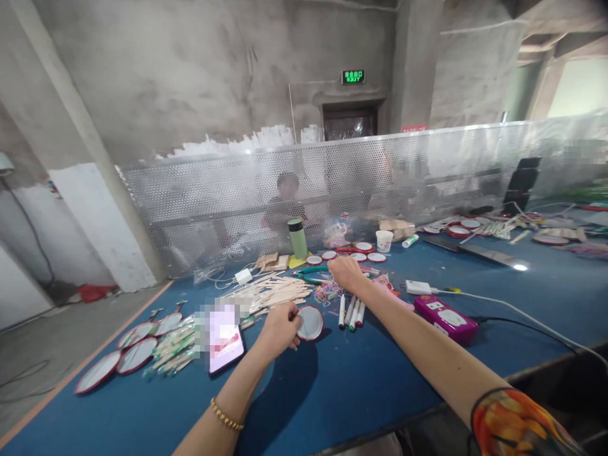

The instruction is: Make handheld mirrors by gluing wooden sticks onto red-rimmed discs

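Observation:
My left hand [278, 329] pinches the edge of a round red-rimmed disc [310, 323] with a pale grey face, held just above the blue table. My right hand [346, 273] is stretched farther forward, its fingers curled down and mostly hidden from me. Beside it lie a green-handled tool [312, 271] and a tangle of small coloured bands [327, 291]. Whatever the right fingers touch cannot be made out. Several marker pens [351, 313] lie just below my right wrist. More red-rimmed discs [364, 247] are beyond that hand.
A phone [225, 339], wrapped sticks [173, 345] and red-rimmed discs [97, 372] lie on the left. Loose wooden sticks [280, 290], a green bottle [297, 239] and a paper cup [384, 240] stand or lie farther back. Right are a purple box [445, 318] and cables. A perforated metal screen [228, 202] borders the table [361, 392].

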